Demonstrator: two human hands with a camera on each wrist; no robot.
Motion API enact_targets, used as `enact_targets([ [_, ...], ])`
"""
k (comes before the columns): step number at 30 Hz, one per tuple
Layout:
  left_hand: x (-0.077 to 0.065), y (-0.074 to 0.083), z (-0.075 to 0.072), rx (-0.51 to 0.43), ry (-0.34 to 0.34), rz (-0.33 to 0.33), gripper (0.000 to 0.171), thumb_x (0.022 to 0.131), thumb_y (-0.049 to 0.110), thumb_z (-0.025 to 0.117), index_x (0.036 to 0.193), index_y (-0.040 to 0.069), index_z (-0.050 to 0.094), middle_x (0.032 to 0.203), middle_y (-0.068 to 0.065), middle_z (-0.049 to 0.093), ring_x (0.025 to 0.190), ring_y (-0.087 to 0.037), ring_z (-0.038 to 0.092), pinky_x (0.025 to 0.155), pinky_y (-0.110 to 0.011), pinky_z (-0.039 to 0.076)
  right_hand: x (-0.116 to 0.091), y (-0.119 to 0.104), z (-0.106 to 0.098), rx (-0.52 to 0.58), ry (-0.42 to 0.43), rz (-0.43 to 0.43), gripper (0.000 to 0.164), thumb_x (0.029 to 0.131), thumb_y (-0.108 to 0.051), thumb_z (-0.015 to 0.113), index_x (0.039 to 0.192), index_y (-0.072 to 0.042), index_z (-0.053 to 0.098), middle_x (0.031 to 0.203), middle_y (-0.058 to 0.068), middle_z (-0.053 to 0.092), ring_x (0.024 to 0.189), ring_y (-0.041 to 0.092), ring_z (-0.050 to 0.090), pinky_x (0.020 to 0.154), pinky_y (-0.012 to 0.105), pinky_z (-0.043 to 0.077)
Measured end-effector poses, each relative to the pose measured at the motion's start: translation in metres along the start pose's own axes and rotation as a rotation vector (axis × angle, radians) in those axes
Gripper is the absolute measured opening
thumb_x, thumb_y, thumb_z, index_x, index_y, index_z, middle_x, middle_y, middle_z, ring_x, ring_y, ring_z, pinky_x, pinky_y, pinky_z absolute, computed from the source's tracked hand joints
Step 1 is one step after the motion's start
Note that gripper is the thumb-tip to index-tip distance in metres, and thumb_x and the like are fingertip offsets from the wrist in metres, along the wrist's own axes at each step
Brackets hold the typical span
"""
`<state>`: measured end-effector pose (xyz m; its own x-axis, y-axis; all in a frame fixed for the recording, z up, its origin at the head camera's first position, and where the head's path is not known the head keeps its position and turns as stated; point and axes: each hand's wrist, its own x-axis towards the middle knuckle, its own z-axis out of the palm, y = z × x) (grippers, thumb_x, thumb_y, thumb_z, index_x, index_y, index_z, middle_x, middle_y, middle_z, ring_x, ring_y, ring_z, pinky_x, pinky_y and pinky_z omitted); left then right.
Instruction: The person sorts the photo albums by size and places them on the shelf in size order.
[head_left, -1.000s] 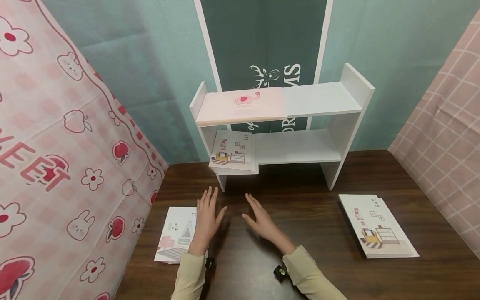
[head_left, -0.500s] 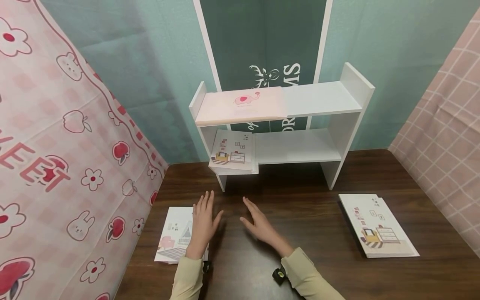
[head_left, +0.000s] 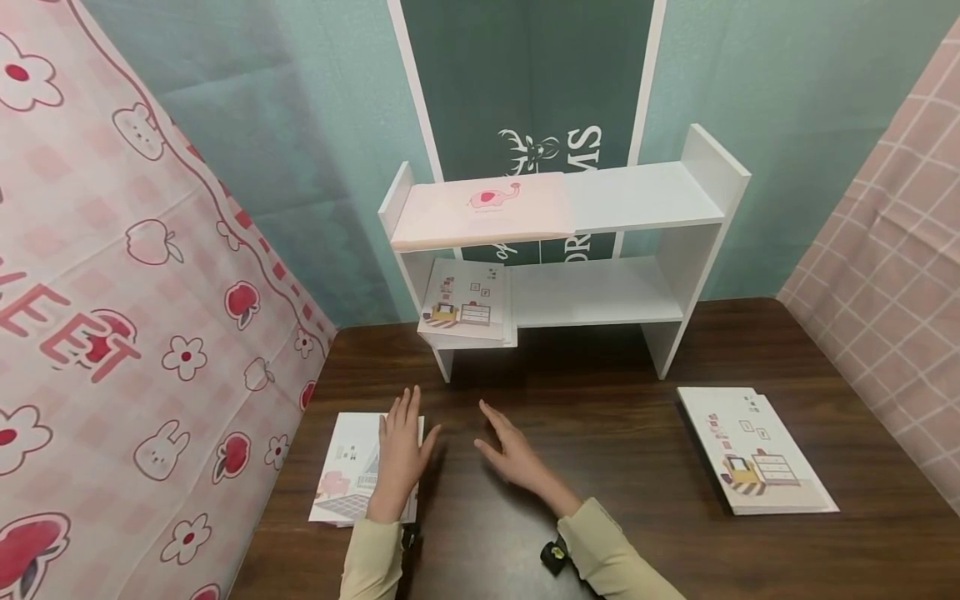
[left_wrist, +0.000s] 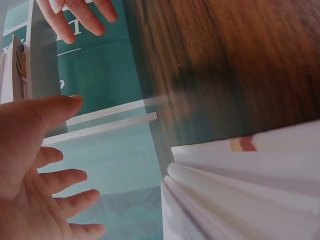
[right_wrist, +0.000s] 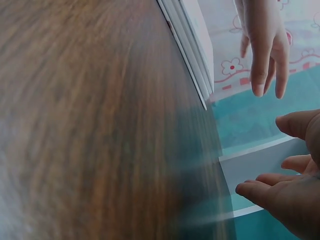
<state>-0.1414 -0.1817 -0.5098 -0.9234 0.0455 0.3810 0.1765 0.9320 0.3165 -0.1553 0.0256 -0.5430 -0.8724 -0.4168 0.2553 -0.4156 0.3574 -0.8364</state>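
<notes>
My left hand point(head_left: 399, 454), fingers straight and thumb out, overlaps the right side of a stack of white booklets point(head_left: 347, 467) with a pink chair drawing on the cover. In the left wrist view that hand point(left_wrist: 35, 175) holds nothing, and the page edges of the booklets point(left_wrist: 240, 185) fan beside it. To its right, my right hand point(head_left: 517, 457) hovers over the brown table with fingers extended and nothing in them. In the right wrist view the right hand point(right_wrist: 290, 185) faces the left one across a gap.
A white two-tier shelf point(head_left: 600, 296) stands at the back. Pink elephant-print books point(head_left: 480, 212) lie on its top; more booklets point(head_left: 465, 304) lie at the left of its lower tier, jutting past the front edge. Another booklet stack point(head_left: 750, 454) lies on the table point(head_left: 600, 425) at right.
Both hands have drifted slightly left and back toward the body, the left one further over the left booklet stack. The shelf and the booklets have stayed put.
</notes>
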Motion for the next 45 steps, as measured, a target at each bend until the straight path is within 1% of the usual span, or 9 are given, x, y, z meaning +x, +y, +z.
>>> enact_targets([
  [6, -0.004, -0.002, 0.002, -0.005, -0.011, -0.025, 0.072, 0.085, 0.030, 0.067, 0.143, 0.004, 0.033, 0.141, -0.023, 0.039, 0.128, -0.042, 0.037, 0.098, -0.067, 0.027, -0.002, -0.001, 0.002, 0.049, -0.007, 0.007, 0.063, 0.092, -0.019, 0.058, 0.146, -0.007, 0.027, 0.146, 0.018, 0.033, 0.131, 0.035, 0.036, 0.102, 0.049, 0.036],
  [11, -0.008, -0.001, 0.003, -0.021, -0.014, -0.038, 0.070, 0.086, 0.031, 0.065, 0.142, 0.003, 0.034, 0.141, -0.024, 0.039, 0.127, -0.043, 0.037, 0.098, -0.067, 0.026, -0.002, -0.003, 0.005, 0.132, -0.017, -0.001, 0.062, 0.092, -0.016, 0.058, 0.145, -0.003, 0.027, 0.143, 0.024, 0.034, 0.126, 0.040, 0.040, 0.097, 0.050, 0.041],
  [18, -0.012, -0.003, 0.003, -0.005, 0.038, -0.043, 0.059, 0.088, 0.023, 0.063, 0.139, 0.002, 0.040, 0.137, -0.026, 0.043, 0.124, -0.045, 0.040, 0.095, -0.069, 0.029, -0.003, -0.002, 0.011, 0.122, -0.038, -0.018, 0.062, 0.093, -0.018, 0.057, 0.143, 0.001, 0.028, 0.143, 0.024, 0.034, 0.126, 0.039, 0.041, 0.096, 0.047, 0.042],
  [23, -0.013, -0.007, -0.001, 0.016, 0.033, -0.091, 0.055, 0.089, 0.019, 0.061, 0.137, 0.002, 0.043, 0.135, -0.026, 0.044, 0.122, -0.046, 0.041, 0.093, -0.069, 0.030, -0.003, -0.003, 0.014, 0.181, -0.074, 0.018, 0.061, 0.093, -0.017, 0.056, 0.144, 0.001, 0.027, 0.144, 0.026, 0.031, 0.127, 0.040, 0.039, 0.099, 0.048, 0.039],
  [26, -0.013, -0.009, -0.004, 0.018, 0.011, -0.127, 0.053, 0.090, 0.018, 0.060, 0.137, 0.002, 0.043, 0.135, -0.026, 0.044, 0.122, -0.046, 0.040, 0.094, -0.069, 0.029, -0.004, -0.008, 0.014, 0.238, -0.104, 0.060, 0.061, 0.094, -0.014, 0.055, 0.144, 0.004, 0.024, 0.145, 0.027, 0.028, 0.128, 0.042, 0.037, 0.101, 0.049, 0.036],
  [31, -0.016, -0.012, -0.007, 0.023, -0.005, -0.163, 0.051, 0.089, 0.016, 0.060, 0.135, 0.001, 0.045, 0.133, -0.027, 0.046, 0.120, -0.049, 0.041, 0.091, -0.071, 0.029, -0.006, -0.031, 0.004, 0.313, -0.146, 0.085, 0.059, 0.094, -0.006, 0.052, 0.142, 0.010, 0.023, 0.143, 0.034, 0.024, 0.127, 0.048, 0.033, 0.100, 0.055, 0.033],
  [37, -0.019, -0.015, -0.007, 0.041, 0.017, -0.160, 0.051, 0.087, 0.016, 0.062, 0.133, 0.001, 0.047, 0.131, -0.027, 0.047, 0.117, -0.050, 0.043, 0.089, -0.071, 0.031, -0.009, -0.044, -0.002, 0.304, -0.183, 0.112, 0.058, 0.094, -0.007, 0.051, 0.142, 0.009, 0.022, 0.144, 0.033, 0.024, 0.128, 0.048, 0.032, 0.102, 0.053, 0.033],
  [41, -0.020, -0.018, -0.008, 0.052, 0.022, -0.153, 0.050, 0.087, 0.015, 0.061, 0.133, 0.001, 0.047, 0.131, -0.027, 0.048, 0.117, -0.049, 0.043, 0.089, -0.072, 0.031, -0.008, -0.041, 0.001, 0.304, -0.188, 0.107, 0.059, 0.095, -0.008, 0.051, 0.142, 0.010, 0.021, 0.145, 0.032, 0.023, 0.128, 0.048, 0.032, 0.101, 0.053, 0.034],
  [45, -0.021, -0.020, -0.010, 0.057, 0.024, -0.156, 0.050, 0.088, 0.015, 0.061, 0.133, 0.001, 0.047, 0.131, -0.027, 0.048, 0.116, -0.049, 0.044, 0.089, -0.071, 0.031, -0.007, -0.028, 0.012, 0.317, -0.179, 0.101, 0.059, 0.095, -0.010, 0.051, 0.143, 0.007, 0.021, 0.146, 0.030, 0.023, 0.128, 0.047, 0.032, 0.100, 0.054, 0.035],
])
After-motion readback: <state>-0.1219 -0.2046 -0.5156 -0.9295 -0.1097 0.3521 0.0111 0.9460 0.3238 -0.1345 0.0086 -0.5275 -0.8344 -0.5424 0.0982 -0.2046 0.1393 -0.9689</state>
